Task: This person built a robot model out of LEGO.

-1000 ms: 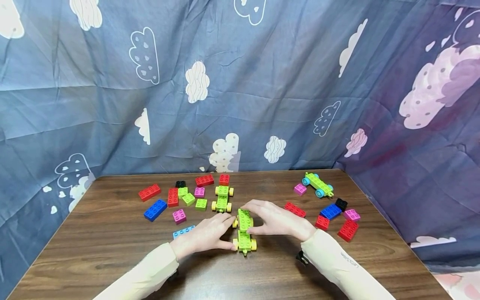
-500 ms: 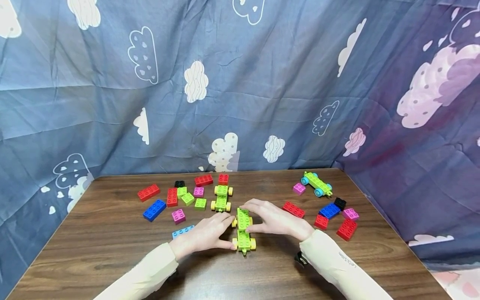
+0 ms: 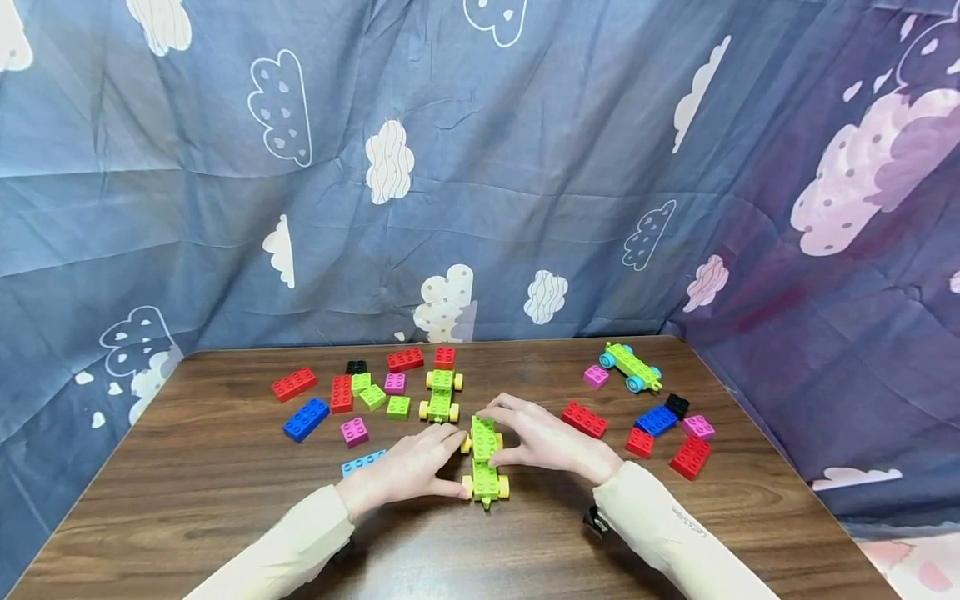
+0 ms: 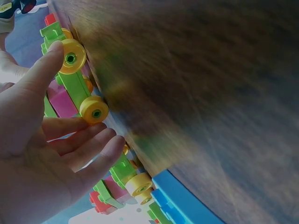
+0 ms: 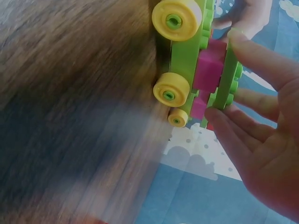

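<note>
A lime green toy car (image 3: 486, 482) with yellow wheels stands on the table between both hands. The wrist views reveal a pink brick (image 5: 209, 70) on its base, topped by a flat lime green brick (image 3: 484, 437). My left hand (image 3: 408, 468) holds the car's left side, thumb at the near wheel (image 4: 71, 57) and fingers by the far one. With thumb and fingertips, my right hand (image 3: 543, 437) pinches the flat lime brick at its edges. Just beyond is a second yellow-wheeled toy car (image 3: 440, 406), stacked likewise.
Loose red, pink, black and lime bricks lie to the left, with a blue brick (image 3: 306, 418) and a light blue brick (image 3: 363, 462) near my left hand. At right are more bricks, including a red one (image 3: 585, 419), and a blue-wheeled toy car (image 3: 631, 367). A curtain (image 3: 337, 217) hangs behind.
The head view shifts slightly, so everything sits a little further left. Both hands keep their places on the car and its lime brick.
</note>
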Demonstrator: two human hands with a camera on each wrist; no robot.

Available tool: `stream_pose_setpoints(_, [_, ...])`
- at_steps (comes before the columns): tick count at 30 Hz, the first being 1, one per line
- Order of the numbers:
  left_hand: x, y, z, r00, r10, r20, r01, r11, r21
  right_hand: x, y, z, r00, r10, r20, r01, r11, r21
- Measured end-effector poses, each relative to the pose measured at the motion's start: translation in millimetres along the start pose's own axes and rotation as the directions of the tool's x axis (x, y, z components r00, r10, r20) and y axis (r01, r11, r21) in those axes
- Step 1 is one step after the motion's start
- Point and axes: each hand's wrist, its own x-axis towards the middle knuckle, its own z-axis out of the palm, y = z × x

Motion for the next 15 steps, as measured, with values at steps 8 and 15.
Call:
stream_pose_setpoints(8, [0.3, -0.1, -0.7, 1.0, 0.005, 0.0, -0.005, 1.0, 0.001, 3.3, 2.0, -1.0, 1.0, -0.006, 0.009, 0.006, 1.0, -0.024])
stream_pose_setpoints(15, [0.5, 0.3, -0.4, 1.0, 0.009, -0.008, -0.009, 1.0, 0.009, 5.3, -0.5, -1.8, 1.0, 0.019, 0.015, -0.018, 0.998, -0.06])
